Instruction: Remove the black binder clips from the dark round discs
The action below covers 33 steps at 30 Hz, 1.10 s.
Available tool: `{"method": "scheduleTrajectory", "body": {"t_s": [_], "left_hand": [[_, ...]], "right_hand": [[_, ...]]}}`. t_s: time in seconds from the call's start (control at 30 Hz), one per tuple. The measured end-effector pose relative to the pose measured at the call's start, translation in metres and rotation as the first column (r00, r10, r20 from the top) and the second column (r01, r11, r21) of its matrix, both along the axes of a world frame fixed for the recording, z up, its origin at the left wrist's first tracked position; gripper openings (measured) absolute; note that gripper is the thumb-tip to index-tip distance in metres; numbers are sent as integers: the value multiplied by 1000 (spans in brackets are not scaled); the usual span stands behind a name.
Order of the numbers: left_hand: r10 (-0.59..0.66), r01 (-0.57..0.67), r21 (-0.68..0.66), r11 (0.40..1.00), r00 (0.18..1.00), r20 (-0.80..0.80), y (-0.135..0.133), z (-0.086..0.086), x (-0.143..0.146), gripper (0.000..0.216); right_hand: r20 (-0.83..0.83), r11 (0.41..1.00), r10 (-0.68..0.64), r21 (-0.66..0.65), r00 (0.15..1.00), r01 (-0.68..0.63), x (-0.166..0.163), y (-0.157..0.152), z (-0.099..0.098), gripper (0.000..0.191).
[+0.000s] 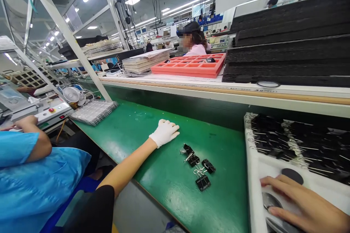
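Observation:
My left hand (164,133), in a white glove, rests on the green table (153,174) with its fingers loosely stretched and nothing in it. Several black binder clips (199,166) lie just to its right. My right hand (302,204), bare, lies at the lower right on a white tray (255,189), fingers stretched out flat. Its fingertips lie on either side of a shiny grey oval part (269,200), and a dark oval part (292,175) sits just beyond it. The far end of the tray holds rows of black parts (298,143).
A co-worker in a blue shirt (30,182) sits close on the left at a machine with a red button (50,110). A clear blister tray (94,111) lies at the far left of the table. The raised shelf behind carries an orange tray (191,66) and stacked black foam (290,40).

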State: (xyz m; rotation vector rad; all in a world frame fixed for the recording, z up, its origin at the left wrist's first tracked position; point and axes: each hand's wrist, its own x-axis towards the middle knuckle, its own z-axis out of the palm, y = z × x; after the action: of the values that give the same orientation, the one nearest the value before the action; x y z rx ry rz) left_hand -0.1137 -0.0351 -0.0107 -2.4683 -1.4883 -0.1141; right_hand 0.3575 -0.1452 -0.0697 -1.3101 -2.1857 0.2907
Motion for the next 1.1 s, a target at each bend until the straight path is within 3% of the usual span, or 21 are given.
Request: {"method": "scheduleTrajectory", "body": {"t_s": [0.07,0.13,0.3,0.47,0.53,0.6,0.67,0.8,0.93,1.0,1.1], "left_hand": [[-23,22,-19,1000,999,-48,9,2,20,38],[-85,82,-68,994,996,-39,19,2,46,39],[-303,332,-169,928,937,174,31,-4,94,46],[-451,522,-183,833,833,320,20,-7,98,44],[-438,522,-187,832,825,356,17,-7,96,60],[-346,430,-191,882,868,355,16,-6,95,93],[-262,346,-226,911,907,331,19,-5,94,107],[-288,386,-306,870,903,318,26,-5,95,90],[-303,394,-268,879,896,323,26,-9,100,79],[-298,374,-235,897,905,304,22,-11,105,78],[-314,379,-214,901,906,283,18,-11,113,79]], "right_hand": [[-62,960,119,-249,991,-130,-6,2,17,21],[-96,911,122,-385,988,-150,-12,3,32,13],[-90,856,51,-510,995,-90,-15,-5,41,15],[-159,867,-154,-494,975,57,-15,-4,60,30],[-256,869,-252,-485,933,102,-27,1,79,34],[-356,877,-278,-473,892,85,-46,10,96,38],[-402,877,-271,-479,875,51,-67,25,106,40],[-440,858,-230,-512,868,-33,-103,56,103,37],[-470,801,-203,-585,859,-131,-128,73,83,28],[-489,837,-178,-531,854,-130,-136,74,72,25],[-410,949,-67,-309,910,-69,-142,69,60,17]]}}
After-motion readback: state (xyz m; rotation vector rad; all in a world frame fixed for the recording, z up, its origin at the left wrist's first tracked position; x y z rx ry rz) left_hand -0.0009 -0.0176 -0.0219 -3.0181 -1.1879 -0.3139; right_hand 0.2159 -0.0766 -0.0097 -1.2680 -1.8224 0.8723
